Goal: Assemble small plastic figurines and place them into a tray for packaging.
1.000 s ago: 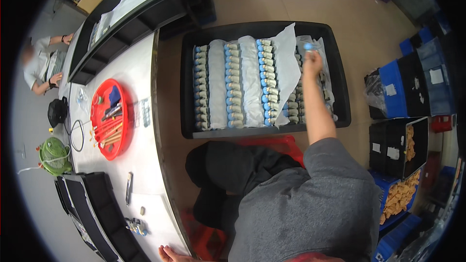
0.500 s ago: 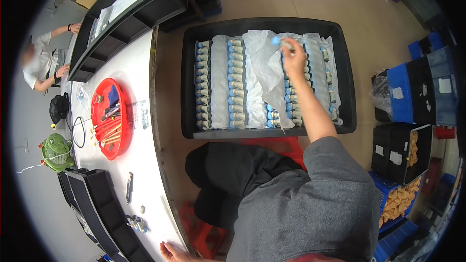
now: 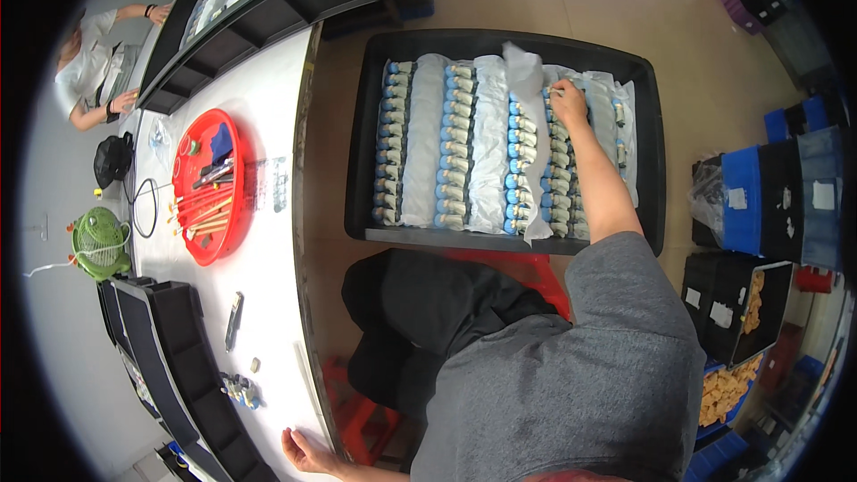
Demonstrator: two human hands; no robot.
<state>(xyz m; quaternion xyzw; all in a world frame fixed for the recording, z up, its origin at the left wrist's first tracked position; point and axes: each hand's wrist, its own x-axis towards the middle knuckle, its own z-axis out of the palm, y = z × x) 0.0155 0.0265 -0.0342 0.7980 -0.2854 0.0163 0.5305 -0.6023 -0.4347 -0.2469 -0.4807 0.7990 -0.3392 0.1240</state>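
My right hand [image 3: 569, 105] is over the far right part of a large black tray [image 3: 500, 236]. Its fingers are closed on a small blue-headed figurine, mostly hidden under them, at the far end of a row. Similar figurines [image 3: 455, 147] lie in several rows, with strips of white paper [image 3: 489, 143] between them. A loose paper sheet [image 3: 525, 71] stands up crumpled just left of my right hand. My left hand [image 3: 303, 453] rests at the white table's near edge, fingers loosely apart with nothing in them.
On the white table [image 3: 277, 268] are a red basin [image 3: 239, 214] of tools, a cutter knife [image 3: 234, 321], a few figurines [image 3: 239, 390] and black trays [image 3: 192, 375]. A green fan [image 3: 100, 243] stands beyond. Another person [image 3: 94, 71] works far left. Stacked crates [image 3: 745, 187] stand right.
My right hand has lowered the figurine from above the paper to a row at the right. The loose paper has shifted aside, uncovering a row. The view has turned slightly left.
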